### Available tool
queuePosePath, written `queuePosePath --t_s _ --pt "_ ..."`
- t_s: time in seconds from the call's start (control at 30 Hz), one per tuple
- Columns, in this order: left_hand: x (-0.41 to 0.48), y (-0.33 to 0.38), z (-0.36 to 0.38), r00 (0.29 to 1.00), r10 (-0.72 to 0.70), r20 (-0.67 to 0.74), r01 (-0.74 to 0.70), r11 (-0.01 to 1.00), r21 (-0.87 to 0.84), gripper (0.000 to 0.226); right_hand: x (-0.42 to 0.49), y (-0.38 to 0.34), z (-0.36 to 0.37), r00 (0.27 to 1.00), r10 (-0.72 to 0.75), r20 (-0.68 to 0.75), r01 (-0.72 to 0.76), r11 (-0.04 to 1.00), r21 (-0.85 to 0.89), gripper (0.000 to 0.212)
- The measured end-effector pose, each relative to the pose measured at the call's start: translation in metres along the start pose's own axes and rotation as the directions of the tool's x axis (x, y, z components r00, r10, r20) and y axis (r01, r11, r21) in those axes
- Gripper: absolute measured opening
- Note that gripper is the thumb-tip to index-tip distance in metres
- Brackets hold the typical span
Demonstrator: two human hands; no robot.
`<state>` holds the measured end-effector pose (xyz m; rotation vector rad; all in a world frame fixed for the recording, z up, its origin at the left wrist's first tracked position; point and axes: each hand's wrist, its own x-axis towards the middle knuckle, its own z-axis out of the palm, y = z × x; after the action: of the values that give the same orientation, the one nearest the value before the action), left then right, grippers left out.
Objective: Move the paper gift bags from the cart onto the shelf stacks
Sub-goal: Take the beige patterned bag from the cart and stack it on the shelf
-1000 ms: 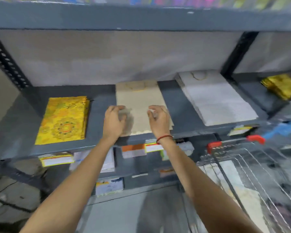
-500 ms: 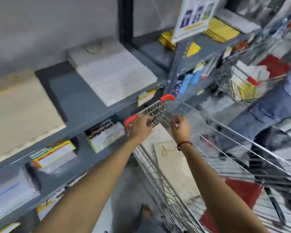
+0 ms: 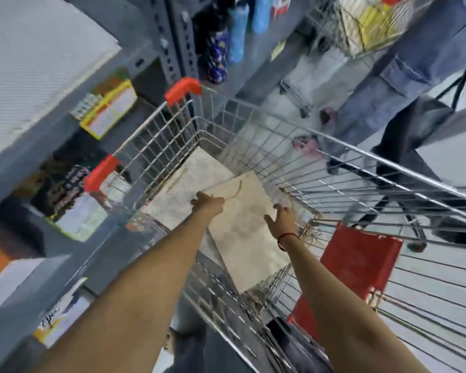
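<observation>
Left hand grip closed on beige gift bag top edge, right hand open-fingered against its side, inside wire cart

Bright even indoor light, soft shadows, heavy motion blur throughout, wide-angle bending at the edges

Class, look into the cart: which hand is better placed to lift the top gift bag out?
Probably the left hand: it is already on the gift bag's top edge by the cord handle. The right hand only rests open on its side.
</observation>
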<state>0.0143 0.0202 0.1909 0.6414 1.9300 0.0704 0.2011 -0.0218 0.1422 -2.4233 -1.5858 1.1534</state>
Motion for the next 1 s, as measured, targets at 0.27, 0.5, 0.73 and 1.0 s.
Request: queuePosePath --t_s 0.27,0.5,0.73,1.0 --pt "0.037 -0.035 0.03 0.95 -0.198 0.243 0.263 0.924 -0.277 0.061 0.015 0.046 0.026 0.984 0.153 0.091 -0.16 0.985 0.072 0.06" --pt "0.011 -0.048 0.016 0.928 -0.249 0.278 0.328 0.899 -0.289 0.056 -0.016 0.041 0.007 0.998 -0.005 -0.056 0.016 0.98 0.197 0.038" --pt "-0.032 -0.02 -0.036 0.957 -0.037 0.287 0.138 0.93 -0.341 0.054 -0.065 0.002 -0.028 0.974 -0.073 -0.216 0.172 0.858 0.484 0.026" --pt "-0.12 0.011 -0.131 0.873 0.468 -0.137 -0.458 0.693 -0.557 0.034 -0.121 -0.098 -0.118 0.808 -0.239 -0.538 0.545 0.65 0.529 0.027"
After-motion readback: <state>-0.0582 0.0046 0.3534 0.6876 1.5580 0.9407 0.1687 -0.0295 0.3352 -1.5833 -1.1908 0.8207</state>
